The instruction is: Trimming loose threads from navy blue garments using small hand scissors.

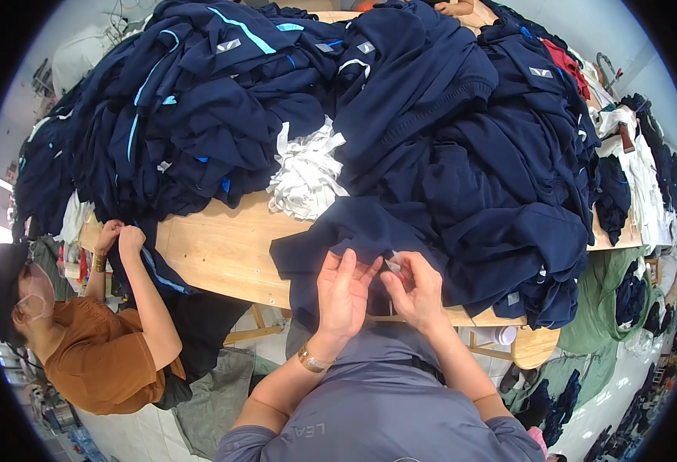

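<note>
A dark navy garment (307,250) lies over the near edge of the table in front of me, part of it hanging down. My left hand (342,292) is against this garment, palm turned up and fingers apart. Close beside it, my right hand (417,291) has thumb and fingers pinched together on a small pale piece (393,263). That piece is too small to name. Beyond my hands sits a heap of white fabric strips (306,171). Large piles of navy garments (469,131) surround it, some with light blue stripes.
The wooden tabletop (215,250) shows bare at my left. At that side a co-worker (103,346) in a brown top handles navy cloth. Another person's hand (455,8) shows at the far edge. A wooden stool (537,348) and green cloth (600,316) are at the right.
</note>
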{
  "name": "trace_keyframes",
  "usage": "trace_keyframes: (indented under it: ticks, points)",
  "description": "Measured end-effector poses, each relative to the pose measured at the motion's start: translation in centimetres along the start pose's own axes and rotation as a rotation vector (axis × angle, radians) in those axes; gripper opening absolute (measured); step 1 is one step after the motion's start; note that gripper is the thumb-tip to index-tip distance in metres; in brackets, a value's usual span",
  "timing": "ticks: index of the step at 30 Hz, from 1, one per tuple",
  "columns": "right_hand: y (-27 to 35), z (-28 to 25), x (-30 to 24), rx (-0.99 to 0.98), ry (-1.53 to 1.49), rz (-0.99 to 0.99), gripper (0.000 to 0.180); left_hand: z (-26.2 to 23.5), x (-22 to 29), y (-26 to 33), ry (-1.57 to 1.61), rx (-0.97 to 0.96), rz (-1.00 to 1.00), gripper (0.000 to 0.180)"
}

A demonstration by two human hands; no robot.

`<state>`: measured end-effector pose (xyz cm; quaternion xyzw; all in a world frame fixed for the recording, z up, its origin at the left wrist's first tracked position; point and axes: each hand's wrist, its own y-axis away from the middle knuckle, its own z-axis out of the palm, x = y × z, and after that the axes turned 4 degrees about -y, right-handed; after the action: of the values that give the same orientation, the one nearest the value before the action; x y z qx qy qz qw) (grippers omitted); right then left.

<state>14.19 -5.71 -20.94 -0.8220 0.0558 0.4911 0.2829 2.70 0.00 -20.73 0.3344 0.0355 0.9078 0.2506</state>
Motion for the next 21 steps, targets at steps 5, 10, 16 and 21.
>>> trace_keyframes:
  ticks: [5, 10, 16, 21]
  points:
    - [0.02, 0.38, 0.39, -0.041, 0.16, -0.005, 0.028, -0.58, -0.23, 0.09, 0.016, -0.045, 0.007, 0.014]
    - [-0.06, 0.71, 0.48, -0.054, 0.214, -0.026, 0.028, -0.46, -0.49, 0.24, 0.001, -0.035, 0.01, 0.013]
    - [-0.31, 0.46, -0.08, -0.088, 0.215, 0.037, 0.024, -0.9, -0.95, 0.23, -0.044, -0.059, 0.049, 0.014]
    - [0.2, 0.53, 0.41, 0.016, 0.113, 0.098, 0.029, -0.45, -0.59, 0.33, -0.033, -0.022, 0.019, 0.015]
